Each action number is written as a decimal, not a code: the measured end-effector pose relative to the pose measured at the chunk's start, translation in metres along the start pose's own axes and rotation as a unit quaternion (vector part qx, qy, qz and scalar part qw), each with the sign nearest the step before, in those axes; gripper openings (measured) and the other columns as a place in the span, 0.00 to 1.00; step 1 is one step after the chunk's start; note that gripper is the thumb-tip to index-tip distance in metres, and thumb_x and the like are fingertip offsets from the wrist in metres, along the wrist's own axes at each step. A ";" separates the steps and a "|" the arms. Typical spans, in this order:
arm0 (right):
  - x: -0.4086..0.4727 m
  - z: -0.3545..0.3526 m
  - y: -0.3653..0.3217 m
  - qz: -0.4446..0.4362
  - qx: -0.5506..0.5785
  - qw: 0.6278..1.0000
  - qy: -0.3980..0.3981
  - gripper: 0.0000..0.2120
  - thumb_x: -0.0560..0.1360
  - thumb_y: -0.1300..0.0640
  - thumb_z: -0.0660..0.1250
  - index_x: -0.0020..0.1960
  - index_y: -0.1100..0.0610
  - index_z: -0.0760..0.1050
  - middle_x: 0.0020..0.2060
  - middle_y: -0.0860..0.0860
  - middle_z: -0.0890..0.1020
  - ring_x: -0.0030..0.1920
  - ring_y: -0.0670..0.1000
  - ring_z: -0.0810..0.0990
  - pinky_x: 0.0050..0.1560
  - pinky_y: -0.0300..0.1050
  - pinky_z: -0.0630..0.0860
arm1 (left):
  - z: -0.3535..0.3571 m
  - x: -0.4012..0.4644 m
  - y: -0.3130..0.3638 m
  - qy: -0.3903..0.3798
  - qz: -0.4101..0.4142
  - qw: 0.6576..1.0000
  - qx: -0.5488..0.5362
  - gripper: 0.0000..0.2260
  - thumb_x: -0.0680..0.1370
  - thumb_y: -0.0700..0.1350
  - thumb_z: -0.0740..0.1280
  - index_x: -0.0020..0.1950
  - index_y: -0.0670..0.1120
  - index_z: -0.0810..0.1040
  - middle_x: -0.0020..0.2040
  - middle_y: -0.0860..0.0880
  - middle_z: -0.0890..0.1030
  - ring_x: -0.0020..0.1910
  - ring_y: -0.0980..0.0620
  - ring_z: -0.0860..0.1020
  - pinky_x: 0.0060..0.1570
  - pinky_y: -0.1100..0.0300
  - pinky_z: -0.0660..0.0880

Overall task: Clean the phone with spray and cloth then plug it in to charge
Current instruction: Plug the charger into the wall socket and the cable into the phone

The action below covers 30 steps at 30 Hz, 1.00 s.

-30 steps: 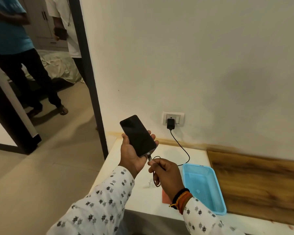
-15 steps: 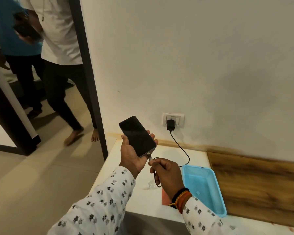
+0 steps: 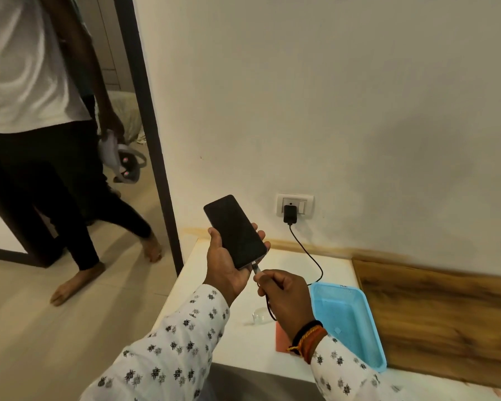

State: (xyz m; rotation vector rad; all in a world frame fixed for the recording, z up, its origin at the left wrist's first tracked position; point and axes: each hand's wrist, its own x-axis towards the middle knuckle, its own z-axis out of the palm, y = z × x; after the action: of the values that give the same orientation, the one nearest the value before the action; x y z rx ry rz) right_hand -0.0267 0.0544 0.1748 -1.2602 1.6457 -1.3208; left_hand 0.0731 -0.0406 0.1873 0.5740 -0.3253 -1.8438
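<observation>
We hold the phone (image 3: 235, 231) screen-up and dark in our left hand (image 3: 225, 267), raised above the near-left corner of the white worktop (image 3: 232, 337); the palm cradles its back while the fingers wrap its far edge, so this hand is closed around it. At the phone's lower end the cable plug (image 3: 255, 267) sits right at the charging port, pinched between thumb and forefinger of our right hand (image 3: 287, 296), whose other fingers are curled in with a loop of cable hanging below. Whether the plug is fully seated we cannot tell; some of its metal tip seems visible. The black cable (image 3: 308, 256) runs from there in a slack curve up to the charger (image 3: 289, 213), which is in the wall socket (image 3: 295, 204). We judge that the cleaning part is behind us and we are at the charging step. The next move calls for a straight push along the phone's long axis, the left hand bracing against it, then a look for the screen to wake. After that the phone needs laying down on the worktop with the cable unstrained. Beside our right wrist lie a blue tray (image 3: 370, 342), a reddish cloth (image 3: 282, 340) partly hidden, and a small clear object we cannot identify.
</observation>
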 end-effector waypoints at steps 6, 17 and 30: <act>0.000 -0.002 0.000 -0.015 -0.016 1.000 0.009 0.10 0.76 0.51 0.67 0.38 0.50 0.81 0.29 0.45 0.81 0.34 0.40 0.78 0.38 0.32 0.72 | 0.003 0.000 -0.001 -0.015 -0.013 0.999 0.038 0.34 0.78 0.69 0.53 0.67 0.42 0.76 0.58 0.37 0.83 0.52 0.38 0.84 0.46 0.43 0.82; -0.005 0.005 0.011 -0.006 0.005 1.000 0.022 0.09 0.77 0.51 0.67 0.40 0.50 0.82 0.30 0.44 0.81 0.34 0.43 0.79 0.39 0.35 0.74 | -0.002 0.001 -0.004 -0.030 -0.042 0.995 0.084 0.39 0.76 0.71 0.55 0.68 0.39 0.75 0.58 0.37 0.82 0.49 0.39 0.83 0.48 0.45 0.81; -0.001 0.011 0.022 -0.001 0.016 1.000 0.019 0.11 0.77 0.52 0.67 0.37 0.49 0.80 0.30 0.45 0.81 0.34 0.43 0.78 0.39 0.33 0.74 | -0.015 0.011 -0.014 -0.023 -0.042 0.996 0.072 0.38 0.76 0.71 0.57 0.65 0.39 0.78 0.55 0.38 0.83 0.47 0.40 0.84 0.47 0.45 0.81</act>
State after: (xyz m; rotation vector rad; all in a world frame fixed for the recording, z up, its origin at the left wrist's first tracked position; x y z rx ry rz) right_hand -0.0219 0.0526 0.1501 -1.2258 1.6441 -1.3747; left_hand 0.0672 -0.0455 0.1658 0.6529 -0.4742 -1.9266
